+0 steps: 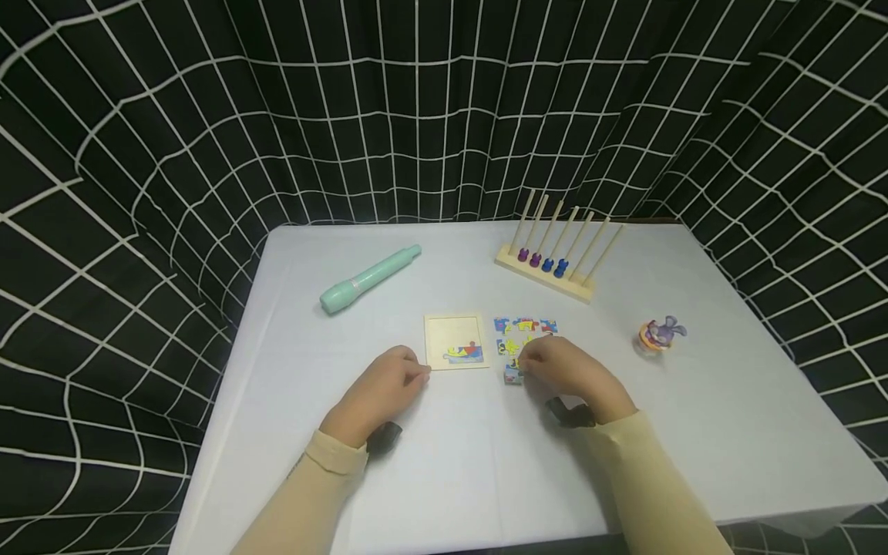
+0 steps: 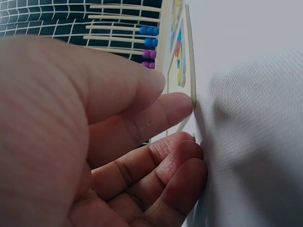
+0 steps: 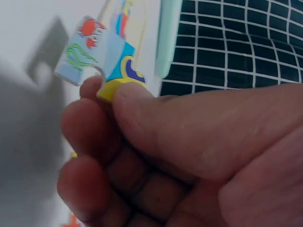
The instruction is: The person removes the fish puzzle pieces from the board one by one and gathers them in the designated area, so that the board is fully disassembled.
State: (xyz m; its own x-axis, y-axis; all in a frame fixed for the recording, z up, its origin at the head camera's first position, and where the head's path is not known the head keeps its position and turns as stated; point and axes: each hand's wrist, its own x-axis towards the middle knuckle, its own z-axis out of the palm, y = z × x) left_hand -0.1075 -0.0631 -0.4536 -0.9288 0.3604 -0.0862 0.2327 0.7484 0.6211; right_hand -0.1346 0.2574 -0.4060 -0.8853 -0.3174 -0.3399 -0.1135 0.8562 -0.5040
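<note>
My right hand (image 1: 572, 374) pinches a jigsaw piece (image 3: 110, 52) between thumb and fingers. This piece is light blue with a red crab, a green squiggle and a yellow end, and it is tilted in the right wrist view. Several loose jigsaw pieces (image 1: 525, 324) lie on the table just beyond that hand, which partly hides them. My left hand (image 1: 385, 385) rests at the near left corner of a square wooden puzzle tray (image 1: 444, 333). Its index fingertip touches the tray's edge, with the fingers loosely bent. Joined pieces (image 1: 466, 354) lie in the tray's near right part.
A mint-green flashlight-shaped object (image 1: 371, 276) lies at the back left. Behind the loose pieces stands a wooden peg abacus (image 1: 544, 279) with purple and blue beads. A small purple, rabbit-eared toy (image 1: 662, 333) is on the right. White cloth (image 1: 430, 478) covers the table.
</note>
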